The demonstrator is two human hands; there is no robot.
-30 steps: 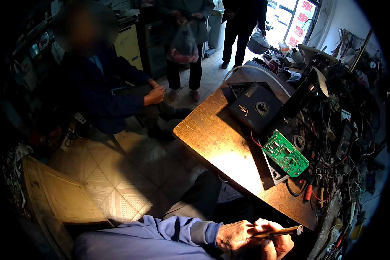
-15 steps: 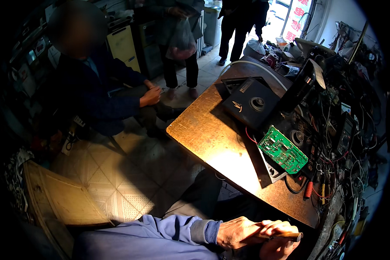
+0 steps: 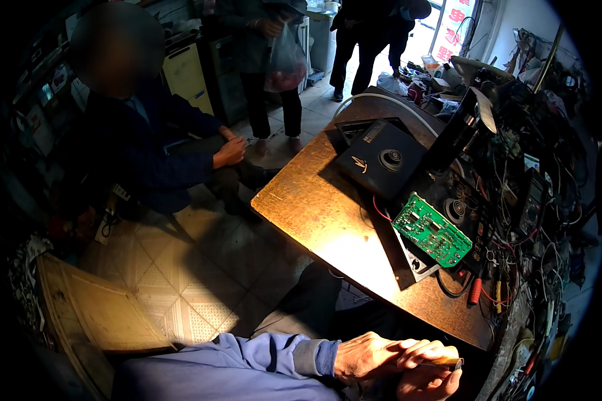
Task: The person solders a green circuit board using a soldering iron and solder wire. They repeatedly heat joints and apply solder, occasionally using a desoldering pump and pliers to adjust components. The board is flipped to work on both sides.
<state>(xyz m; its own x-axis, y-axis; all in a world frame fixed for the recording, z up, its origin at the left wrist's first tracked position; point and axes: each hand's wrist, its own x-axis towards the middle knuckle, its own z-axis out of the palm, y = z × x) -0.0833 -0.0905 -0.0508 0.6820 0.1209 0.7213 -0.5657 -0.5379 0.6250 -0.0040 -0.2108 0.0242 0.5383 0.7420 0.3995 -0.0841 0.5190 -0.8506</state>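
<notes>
At the lower right my two hands are close together in the lamplight. My left hand [image 3: 368,356], at the end of a blue sleeve with a grey cuff, is closed around a short brown tube-like stick [image 3: 449,363]. Its round end sticks out past the fingers; the rest is hidden. My right hand [image 3: 429,384] is just below, its fingers curled against the same stick. A green circuit board [image 3: 433,229] lies tilted on an opened appliance casing on the wooden table [image 3: 301,200], beyond my hands.
A black flat appliance [image 3: 381,157] rests farther back on the table. Tangled wires, a multimeter [image 3: 532,200] and a red-handled tool [image 3: 475,292] crowd the right side. A seated person [image 3: 154,147] is at the left; two people stand behind, one holding a plastic bag [image 3: 286,60].
The view has shifted slightly, so the table sits a little farther left. My hands stay together on the stick, which has turned slightly. The standing person at the doorway leans lower.
</notes>
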